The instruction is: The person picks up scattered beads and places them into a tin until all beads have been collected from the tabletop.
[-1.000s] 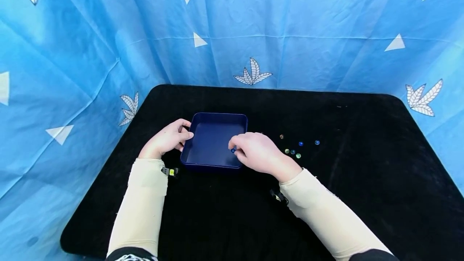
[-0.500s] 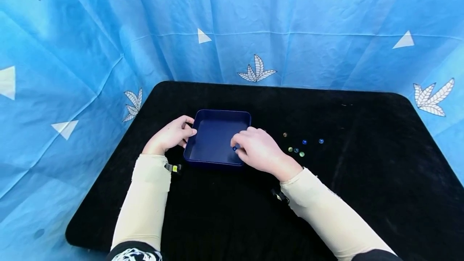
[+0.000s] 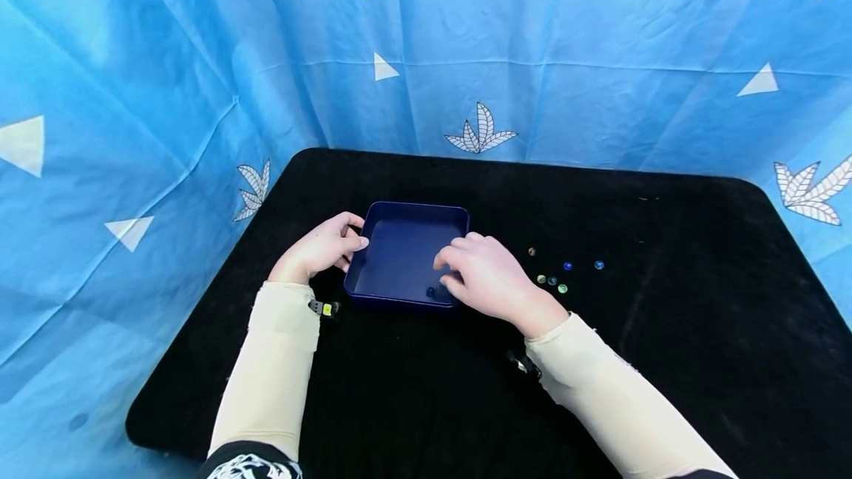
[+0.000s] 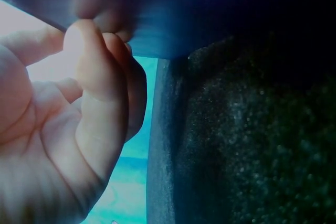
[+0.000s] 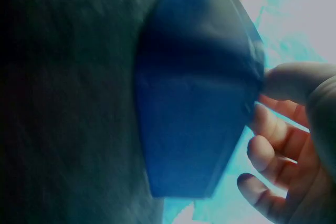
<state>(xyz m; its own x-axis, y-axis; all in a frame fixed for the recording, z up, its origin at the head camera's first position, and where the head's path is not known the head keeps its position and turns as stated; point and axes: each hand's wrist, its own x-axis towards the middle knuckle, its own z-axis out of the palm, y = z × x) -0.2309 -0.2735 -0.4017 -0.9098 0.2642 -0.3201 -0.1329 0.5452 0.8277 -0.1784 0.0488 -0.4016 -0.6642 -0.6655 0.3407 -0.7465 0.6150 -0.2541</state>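
Observation:
A dark blue rectangular tray point(image 3: 406, 250) lies on the black table. My left hand point(image 3: 324, 246) holds its left wall, thumb over the rim and fingers curled against the outside; in the left wrist view the fingertips point(image 4: 86, 32) meet the tray's wall. One dark blue glass marble point(image 3: 430, 292) is inside the tray, near its front right corner. Over the tray's right rim is my right hand point(image 3: 482, 276), thumb and index finger apart with nothing between them. In the right wrist view, the fingers point(image 5: 262, 153) of this hand are loosely bent beside the tray's wall.
Right of the tray, several glass marbles lie loose on the black cloth: an amber one point(image 3: 532, 251), blue ones point(image 3: 568, 266) and greenish ones point(image 3: 563, 289). A blue curtain point(image 3: 546, 58) with white leaf and triangle prints hangs behind the table and along its left side.
My right hand has let go of the blue marble, which now lies in the tray below the parted fingers. My left hand keeps its hold. The head view has shifted slightly.

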